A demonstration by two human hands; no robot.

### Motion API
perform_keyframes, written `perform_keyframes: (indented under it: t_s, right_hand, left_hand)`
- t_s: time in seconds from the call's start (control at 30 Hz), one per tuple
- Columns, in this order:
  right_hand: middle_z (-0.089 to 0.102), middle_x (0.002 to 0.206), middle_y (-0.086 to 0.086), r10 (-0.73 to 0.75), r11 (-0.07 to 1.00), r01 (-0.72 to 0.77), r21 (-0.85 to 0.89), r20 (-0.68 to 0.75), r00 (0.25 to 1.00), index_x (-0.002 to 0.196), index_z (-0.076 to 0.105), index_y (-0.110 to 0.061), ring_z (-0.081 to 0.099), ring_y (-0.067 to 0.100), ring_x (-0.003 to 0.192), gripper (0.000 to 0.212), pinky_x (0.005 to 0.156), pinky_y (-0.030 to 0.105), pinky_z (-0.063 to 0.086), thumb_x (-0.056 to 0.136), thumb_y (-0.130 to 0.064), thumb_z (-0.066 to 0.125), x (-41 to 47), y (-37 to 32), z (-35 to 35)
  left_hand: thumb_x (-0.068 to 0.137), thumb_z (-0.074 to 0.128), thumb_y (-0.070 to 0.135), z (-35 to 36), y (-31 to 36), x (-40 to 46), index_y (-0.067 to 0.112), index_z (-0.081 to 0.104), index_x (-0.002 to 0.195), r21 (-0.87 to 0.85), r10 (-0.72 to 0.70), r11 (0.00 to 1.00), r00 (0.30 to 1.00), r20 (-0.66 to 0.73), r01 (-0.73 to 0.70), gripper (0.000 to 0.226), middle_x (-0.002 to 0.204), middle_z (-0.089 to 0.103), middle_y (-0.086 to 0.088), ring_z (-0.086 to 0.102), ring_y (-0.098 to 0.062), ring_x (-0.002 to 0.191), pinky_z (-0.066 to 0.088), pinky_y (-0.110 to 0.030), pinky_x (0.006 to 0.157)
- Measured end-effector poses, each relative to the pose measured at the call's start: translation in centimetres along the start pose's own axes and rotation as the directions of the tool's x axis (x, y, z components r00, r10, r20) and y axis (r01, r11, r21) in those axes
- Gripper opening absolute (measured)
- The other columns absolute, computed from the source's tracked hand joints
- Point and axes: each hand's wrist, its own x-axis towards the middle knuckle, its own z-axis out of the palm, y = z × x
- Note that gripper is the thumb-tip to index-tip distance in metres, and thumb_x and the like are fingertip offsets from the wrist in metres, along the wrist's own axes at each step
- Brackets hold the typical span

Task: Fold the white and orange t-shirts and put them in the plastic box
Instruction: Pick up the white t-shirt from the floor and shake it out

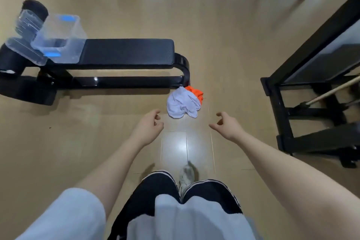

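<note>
- White t-shirt (182, 104) lies crumpled in a soft heap on the floor (194, 25), just beside the curved foot of the bench (128, 52); the orange t-shirt (195, 92) is bunched against its far side, partly covered by it.
- Glossy beige tiles make up the floor, with thin grout lines and pale reflections of light.
- Long, flat and padded in black, the bench has a shiny black tubular frame beneath it.
- Plastic box (60, 39) stands on the bench's left end: clear, rectangular, with blue clips; its transparent lid (23, 46) rests tilted against its left side.
- Black metal rack (292, 87) stands at the right, with a wooden stick (331, 91) leaning through it; more black frames line the far edge.
- Left hand (149, 125) and right hand (227, 124) reach out over the tiles, near the shirts but apart from them, fingers loosely curled and holding nothing.
- Below are dark trousers with striped sides, a pale shirt and a light shoe (186, 178).
</note>
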Motion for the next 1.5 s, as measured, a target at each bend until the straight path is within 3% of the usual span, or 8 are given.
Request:
perform_keyframes:
  t_s: [0.4, 0.53, 0.63, 0.8, 1.0, 1.13, 1.37, 1.5]
  right_hand:
    - [0.061, 0.111, 0.012, 0.070, 0.997, -0.061, -0.047, 0.207, 0.976, 0.129, 0.040, -0.008, 0.056, 0.031, 0.104, 0.051, 0.085, 0.038, 0.046, 0.089, -0.035, 0.055, 29.7, -4.7, 2.7]
    - [0.063, 0.107, 0.012, 0.156, 0.988, -0.153, -0.028, 0.165, 0.974, 0.112, 0.050, -0.007, 0.058, 0.032, 0.100, 0.034, 0.082, 0.038, 0.047, 0.089, -0.032, 0.053, 39.8, -1.2, 5.5]
    - [0.064, 0.110, 0.013, 0.166, 0.986, -0.159, -0.055, 0.139, 0.976, 0.109, 0.055, -0.006, 0.058, 0.032, 0.102, 0.033, 0.079, 0.035, 0.045, 0.087, -0.029, 0.055, 48.5, 3.1, 8.6]
    - [0.061, 0.113, 0.019, 0.081, 0.989, -0.069, -0.133, 0.082, 0.993, 0.109, 0.058, -0.004, 0.057, 0.034, 0.104, 0.026, 0.076, 0.035, 0.044, 0.087, -0.017, 0.051, 64.2, 11.4, 16.1]
    - [0.056, 0.116, 0.016, -0.073, 0.918, 0.075, -0.389, 0.021, 0.997, 0.112, 0.052, -0.006, 0.050, 0.035, 0.109, 0.034, 0.083, 0.040, 0.039, 0.088, -0.030, 0.055, 75.9, 18.3, 23.9]
    - [0.065, 0.097, 0.013, -0.164, 0.912, 0.155, -0.379, 0.010, 0.986, 0.088, 0.058, -0.009, 0.055, 0.034, 0.095, 0.009, 0.066, 0.033, 0.028, 0.083, -0.016, 0.058, 76.9, 18.6, 23.4]
    - [0.054, 0.053, 0.012, -0.373, 0.911, 0.365, -0.194, -0.008, 0.928, 0.054, 0.050, -0.010, 0.051, 0.032, 0.050, 0.021, 0.051, 0.031, 0.026, 0.073, -0.014, 0.058, 63.4, 9.5, 9.7]
    - [0.055, 0.068, 0.015, -0.419, 0.905, 0.423, -0.046, 0.076, 0.905, 0.067, 0.062, -0.004, 0.048, 0.028, 0.054, 0.036, 0.054, 0.029, 0.030, 0.079, -0.030, 0.041, 53.5, 2.5, -0.6]
  left_hand:
    - [0.090, 0.050, 0.014, 0.6, -3.8, 31.3, 0.007, 0.044, 0.132, 0.031, -0.207, 0.978, 0.974, 0.092, 0.205, 0.043, 0.111, 0.057, -0.005, 0.051, -0.018, 0.087, 0.036, -0.025, 0.076]
    - [0.088, 0.052, 0.009, 6.9, -5.0, 41.6, 0.008, 0.049, 0.125, 0.008, -0.152, 0.988, 0.972, 0.178, 0.153, 0.037, 0.100, 0.059, -0.003, 0.053, -0.019, 0.086, 0.038, -0.028, 0.068]
    - [0.088, 0.052, 0.012, 13.7, -7.0, 49.1, 0.007, 0.044, 0.131, 0.019, -0.116, 0.993, 0.959, 0.258, 0.115, 0.044, 0.108, 0.057, -0.004, 0.057, -0.024, 0.094, 0.044, -0.032, 0.079]
    - [0.091, 0.050, 0.017, 25.9, -12.8, 60.3, 0.010, 0.037, 0.138, 0.075, -0.086, 0.995, 0.949, 0.302, 0.066, 0.049, 0.122, 0.055, -0.005, 0.053, -0.018, 0.095, 0.041, -0.028, 0.082]
    - [0.092, 0.047, 0.018, 34.3, -18.4, 69.8, 0.013, 0.039, 0.137, 0.215, -0.036, 0.976, 0.958, 0.283, -0.027, 0.046, 0.123, 0.058, -0.006, 0.057, -0.024, 0.105, 0.041, -0.029, 0.085]
    - [0.092, 0.047, 0.015, 34.0, -17.8, 70.7, 0.012, 0.042, 0.135, 0.200, -0.058, 0.980, 0.959, 0.277, 0.001, 0.044, 0.118, 0.060, -0.007, 0.056, -0.021, 0.098, 0.037, -0.022, 0.078]
    - [0.093, 0.046, 0.018, 22.9, -7.4, 58.5, 0.014, 0.054, 0.125, 0.059, -0.217, 0.976, 0.915, 0.339, 0.209, 0.033, 0.113, 0.061, -0.002, 0.056, -0.016, 0.091, 0.042, -0.025, 0.078]
    - [0.091, 0.048, 0.016, 13.4, 1.8, 51.1, 0.016, 0.051, 0.127, -0.001, -0.195, 0.978, 0.916, 0.349, 0.209, 0.036, 0.111, 0.061, 0.001, 0.060, -0.020, 0.091, 0.046, -0.031, 0.084]
